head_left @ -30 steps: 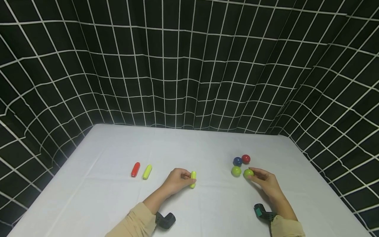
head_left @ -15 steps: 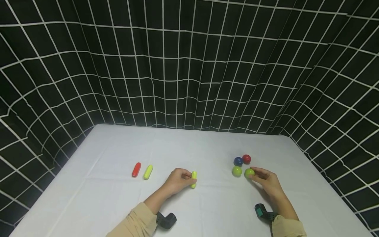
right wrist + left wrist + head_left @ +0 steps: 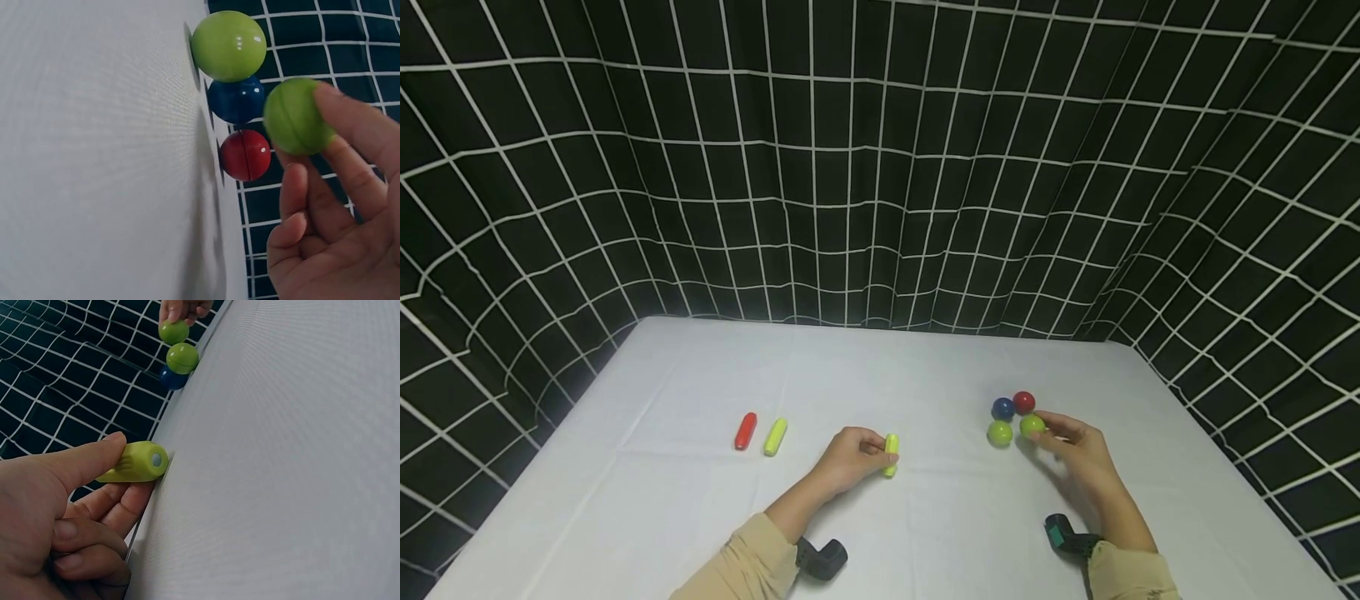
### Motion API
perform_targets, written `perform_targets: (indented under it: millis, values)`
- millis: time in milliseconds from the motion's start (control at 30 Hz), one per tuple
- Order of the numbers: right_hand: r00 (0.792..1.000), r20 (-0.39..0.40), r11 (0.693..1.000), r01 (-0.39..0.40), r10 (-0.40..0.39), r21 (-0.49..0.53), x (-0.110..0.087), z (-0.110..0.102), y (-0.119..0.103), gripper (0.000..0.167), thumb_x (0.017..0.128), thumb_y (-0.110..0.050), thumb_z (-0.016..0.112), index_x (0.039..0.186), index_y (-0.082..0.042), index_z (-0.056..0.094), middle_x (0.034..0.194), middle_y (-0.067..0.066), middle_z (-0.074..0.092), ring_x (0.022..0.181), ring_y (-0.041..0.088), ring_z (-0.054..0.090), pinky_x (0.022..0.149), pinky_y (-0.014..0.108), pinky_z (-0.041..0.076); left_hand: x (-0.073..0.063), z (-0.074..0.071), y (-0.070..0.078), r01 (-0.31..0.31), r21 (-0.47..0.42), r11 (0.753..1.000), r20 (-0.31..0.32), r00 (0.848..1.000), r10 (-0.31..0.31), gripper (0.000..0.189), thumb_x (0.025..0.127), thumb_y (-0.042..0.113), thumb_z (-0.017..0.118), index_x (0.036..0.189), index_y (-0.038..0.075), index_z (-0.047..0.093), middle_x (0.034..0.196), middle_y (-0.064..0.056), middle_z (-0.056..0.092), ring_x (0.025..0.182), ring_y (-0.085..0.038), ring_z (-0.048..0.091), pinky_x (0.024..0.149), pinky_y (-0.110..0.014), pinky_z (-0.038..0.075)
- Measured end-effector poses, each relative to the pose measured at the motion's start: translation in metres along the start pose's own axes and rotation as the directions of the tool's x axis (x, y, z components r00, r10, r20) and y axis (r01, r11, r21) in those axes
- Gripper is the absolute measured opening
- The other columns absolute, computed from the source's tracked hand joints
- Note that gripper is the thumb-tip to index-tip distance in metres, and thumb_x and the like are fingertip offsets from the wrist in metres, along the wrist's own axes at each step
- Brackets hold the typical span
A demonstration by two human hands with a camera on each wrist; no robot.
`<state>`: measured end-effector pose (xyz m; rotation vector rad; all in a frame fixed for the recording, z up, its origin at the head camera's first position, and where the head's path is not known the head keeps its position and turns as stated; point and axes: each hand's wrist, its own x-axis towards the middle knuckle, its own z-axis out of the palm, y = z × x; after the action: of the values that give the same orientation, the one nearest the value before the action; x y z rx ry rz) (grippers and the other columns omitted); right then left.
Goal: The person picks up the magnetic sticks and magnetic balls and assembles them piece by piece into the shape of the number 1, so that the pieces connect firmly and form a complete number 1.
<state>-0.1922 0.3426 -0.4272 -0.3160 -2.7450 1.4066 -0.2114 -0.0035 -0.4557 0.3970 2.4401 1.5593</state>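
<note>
My left hand (image 3: 850, 457) pinches a short yellow-green stick (image 3: 891, 454) between thumb and fingers near the middle of the table. In the left wrist view a round grey dot shows in the stick's end. To the right, my right hand (image 3: 1078, 450) grips a green ball (image 3: 297, 115) by its fingertips, raised off the white surface. A second green ball (image 3: 1000, 433), a blue ball (image 3: 1003, 408) and a red ball (image 3: 1024, 402) sit in a cluster just left of that hand. Thin seams run round the held ball and the red one.
A red stick (image 3: 746, 431) and another yellow-green stick (image 3: 775, 437) lie side by side on the left of the white-covered table (image 3: 647, 500). A black curtain with a white grid (image 3: 820, 167) surrounds the back and sides. Dark camera mounts (image 3: 822, 559) sit at both wrists.
My right hand has lifted the green ball slightly, shifting it toward the red ball in the head view. The left hand and its stick stay nearly still.
</note>
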Motion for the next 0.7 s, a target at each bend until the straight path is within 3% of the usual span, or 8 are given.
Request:
perform_targets:
  millis: [233,500,700]
  values:
    - [0.998,-0.023,0.998,0.066,-0.066,0.009,0.0,0.001,-0.012,0.058,0.083,-0.038,0.069,0.128,-0.003,0.054,0.116,0.001,0.058,0.093,-0.005,0.046,0.087,0.028,0.039,-0.001,0.0,0.0,-0.004,-0.005,1.0,0.003,1.0,0.004,0.032,0.079,0.027,0.072,0.096,0.001,0.067,0.081,-0.002,0.065,0.076,-0.014,0.058,0.069,-0.03,0.046]
    - [0.995,-0.021,0.994,0.101,-0.1,0.05,0.002,0.01,-0.028,0.052,0.082,-0.028,0.071,0.125,-0.002,0.057,0.09,-0.01,0.056,0.083,0.003,0.048,0.075,0.021,0.042,-0.002,0.0,0.001,-0.014,-0.006,1.0,0.006,1.0,0.014,0.032,0.079,0.026,0.072,0.096,-0.001,0.066,0.081,-0.004,0.066,0.075,-0.014,0.059,0.069,-0.03,0.046]
    - [0.989,-0.015,0.986,0.151,-0.15,0.076,0.002,0.018,-0.04,0.046,0.082,-0.023,0.071,0.122,-0.002,0.06,0.088,-0.012,0.058,0.08,0.003,0.047,0.07,0.021,0.041,-0.002,-0.001,0.001,-0.015,-0.005,1.0,0.005,1.0,0.015,0.032,0.079,0.026,0.072,0.096,-0.001,0.066,0.081,-0.004,0.065,0.075,-0.014,0.059,0.069,-0.029,0.047]
